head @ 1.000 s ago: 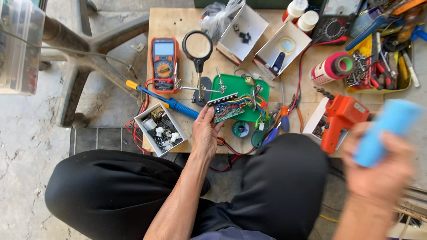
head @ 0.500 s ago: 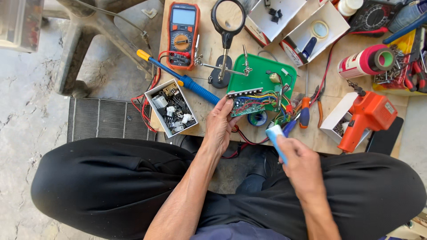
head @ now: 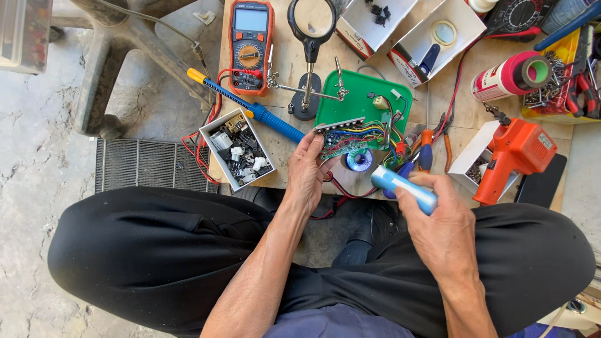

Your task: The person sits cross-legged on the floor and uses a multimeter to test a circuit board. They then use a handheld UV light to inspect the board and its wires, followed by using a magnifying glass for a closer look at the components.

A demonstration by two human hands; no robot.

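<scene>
My left hand point(head: 307, 172) pinches the near edge of a green circuit board point(head: 341, 139) with coloured wires, at the front of a small wooden table point(head: 288, 66). My right hand point(head: 441, 228) grips a light blue cylinder point(head: 404, 186), held slanted just in front of the table edge and to the right of the board. A green tray point(head: 357, 100) lies behind the board. A small blue solder spool point(head: 359, 161) sits between my two hands.
An orange multimeter point(head: 250, 44), a magnifier on a helping-hands stand point(head: 311, 25), a blue soldering iron point(head: 263, 114), a white box of small parts point(head: 236, 149), an orange glue gun point(head: 516, 153), a pink tape roll point(head: 512, 75) and white boxes crowd the table. Black-trousered legs lie below.
My right hand has come in from the right with the blue cylinder, up to the table's front edge beside the board. The left hand stays on the board.
</scene>
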